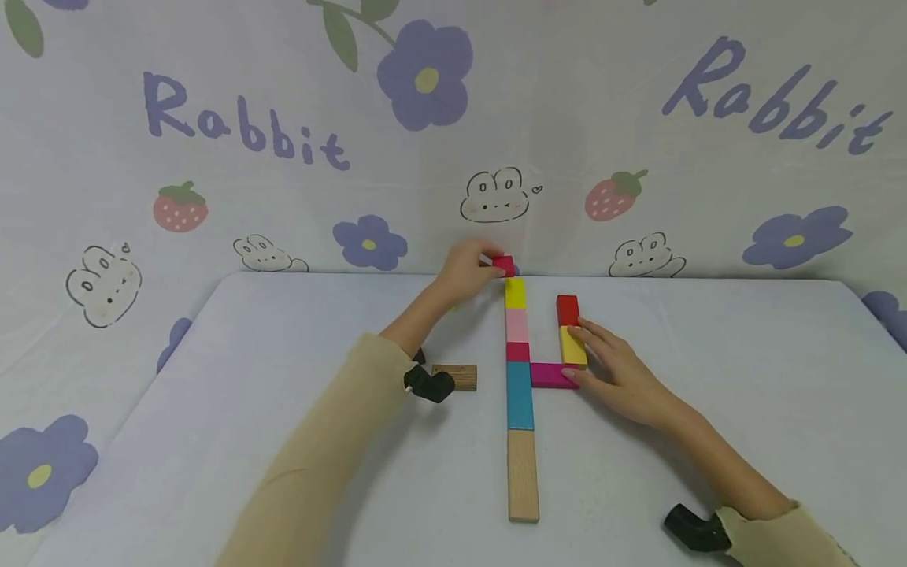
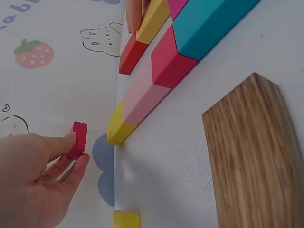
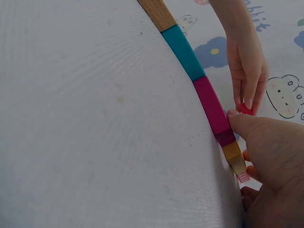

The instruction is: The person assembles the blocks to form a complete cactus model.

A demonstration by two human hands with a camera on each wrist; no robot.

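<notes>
My left hand [image 1: 468, 272] pinches a small crimson block [image 1: 504, 265] between thumb and fingers, just past the far end of a straight row. From far to near, that row has a yellow block [image 1: 515, 294], a pink block [image 1: 517, 324], another crimson block [image 2: 166, 57], a teal block [image 1: 520, 395] and a plain wooden block [image 1: 523, 476]. A magenta block [image 1: 549, 376] branches off to the right, with an orange-yellow block [image 1: 572, 348] and a red block [image 1: 568, 309] running away from its outer end. Extended fingers of my right hand [image 1: 623, 378] touch the orange-yellow block while its thumb rests on the magenta one.
A dark-grained wooden block [image 1: 456, 377] lies left of the row, by the left wrist. Another yellow block [image 2: 127, 219] shows partly in the left wrist view. Behind the white tabletop [image 1: 283, 331] hangs a printed cloth [image 1: 298, 205].
</notes>
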